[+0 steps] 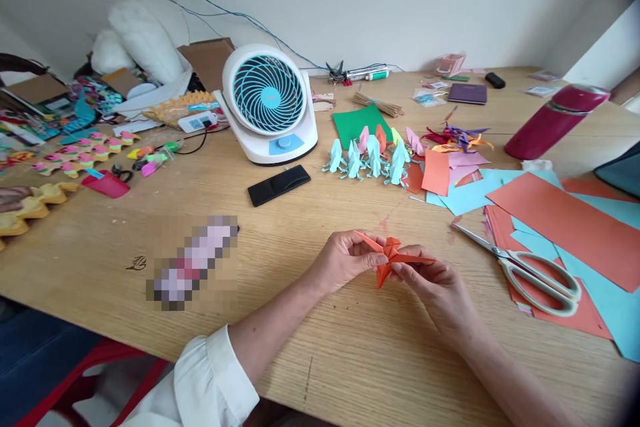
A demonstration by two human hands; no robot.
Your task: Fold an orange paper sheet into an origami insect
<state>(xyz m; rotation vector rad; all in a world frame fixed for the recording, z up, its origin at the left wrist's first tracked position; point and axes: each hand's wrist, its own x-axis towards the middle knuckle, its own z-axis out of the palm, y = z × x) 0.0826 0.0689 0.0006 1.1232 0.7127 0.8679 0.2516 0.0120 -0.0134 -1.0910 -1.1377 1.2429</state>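
An orange origami figure (393, 252) with several pointed arms is held just above the table, between my two hands. My left hand (345, 259) pinches it from the left, thumb near its middle. From the right, my right hand (437, 283) grips it, thumb in front and fingers behind one long point. Beyond the hands stand several finished paper figures (373, 156), mostly light blue, with pink, orange and yellow ones behind. A pair of scissors (520, 267) with pale handles lies to the right of my right hand, partly on paper sheets.
Orange and blue paper sheets (570, 223) overlap on the right. A maroon flask (555, 121) lies tilted at the far right. Behind are a white fan (270, 103), a black phone-like case (279, 185) and green paper (360, 123). A red cup (106, 184) stands left; a blurred patch covers something nearer.
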